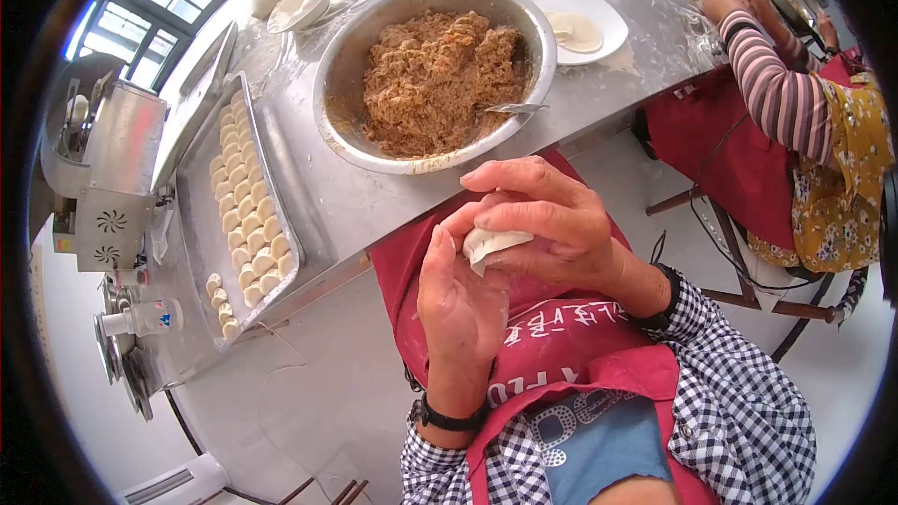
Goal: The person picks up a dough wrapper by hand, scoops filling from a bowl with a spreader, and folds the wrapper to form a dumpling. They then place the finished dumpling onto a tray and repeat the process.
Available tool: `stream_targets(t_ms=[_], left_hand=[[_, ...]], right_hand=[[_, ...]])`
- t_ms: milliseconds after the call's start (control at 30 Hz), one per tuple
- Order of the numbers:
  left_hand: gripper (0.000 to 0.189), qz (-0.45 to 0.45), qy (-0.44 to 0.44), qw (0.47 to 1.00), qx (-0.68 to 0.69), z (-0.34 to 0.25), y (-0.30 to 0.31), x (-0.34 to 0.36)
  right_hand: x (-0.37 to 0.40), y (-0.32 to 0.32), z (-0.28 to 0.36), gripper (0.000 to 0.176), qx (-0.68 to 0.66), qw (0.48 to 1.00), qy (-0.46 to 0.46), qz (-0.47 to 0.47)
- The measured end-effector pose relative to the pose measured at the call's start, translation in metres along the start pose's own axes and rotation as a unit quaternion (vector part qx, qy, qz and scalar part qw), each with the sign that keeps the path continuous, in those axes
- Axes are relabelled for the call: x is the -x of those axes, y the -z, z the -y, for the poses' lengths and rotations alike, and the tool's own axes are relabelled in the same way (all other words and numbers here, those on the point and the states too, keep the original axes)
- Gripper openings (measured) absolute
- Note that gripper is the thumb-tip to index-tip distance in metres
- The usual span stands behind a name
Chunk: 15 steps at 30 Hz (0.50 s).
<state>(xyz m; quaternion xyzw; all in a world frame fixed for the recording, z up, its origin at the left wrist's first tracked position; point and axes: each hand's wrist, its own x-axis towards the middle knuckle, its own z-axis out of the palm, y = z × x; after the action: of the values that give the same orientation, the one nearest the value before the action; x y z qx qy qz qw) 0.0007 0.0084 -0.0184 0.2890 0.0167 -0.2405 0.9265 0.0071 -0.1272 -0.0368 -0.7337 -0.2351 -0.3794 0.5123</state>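
Above my lap, in front of the red apron, a pale dumpling (493,243) is held between my two hands. My right hand (561,229) comes over it from the right, with thumb and fingers closed on its edge. From below and to the left, my left hand (458,304) cups it, its fingers partly hidden behind the right ones. Just beyond my hands stands a large metal bowl (360,161) of brown minced filling (440,79). A metal spoon handle (517,108) sticks out of the filling on the right.
Left on the metal table, a tray (201,224) holds rows of dumplings (245,196). Behind the bowl are a white plate (608,33) with round wrappers (572,32) and a floury bowl (301,5). A machine (122,159) stands far left. A co-worker's striped sleeve (776,75) is at right.
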Motion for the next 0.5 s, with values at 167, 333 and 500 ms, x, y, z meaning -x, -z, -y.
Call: stream_targets(t_ms=[167,333,500], left_hand=[[0.044,0.009,0.012,1.000,-0.016,0.000,0.002,0.000],[0.045,0.007,0.029,0.999,-0.025,-0.001,-0.002,0.000],[0.046,0.002,0.046,0.998,-0.037,-0.003,-0.009,0.000]], right_hand=[[0.003,-0.004,0.002,0.023,-0.060,0.997,-0.039,0.013],[-0.002,0.004,-0.004,0.014,-0.045,0.997,0.015,0.057],[-0.001,0.005,-0.003,0.017,-0.098,0.992,-0.035,0.073]])
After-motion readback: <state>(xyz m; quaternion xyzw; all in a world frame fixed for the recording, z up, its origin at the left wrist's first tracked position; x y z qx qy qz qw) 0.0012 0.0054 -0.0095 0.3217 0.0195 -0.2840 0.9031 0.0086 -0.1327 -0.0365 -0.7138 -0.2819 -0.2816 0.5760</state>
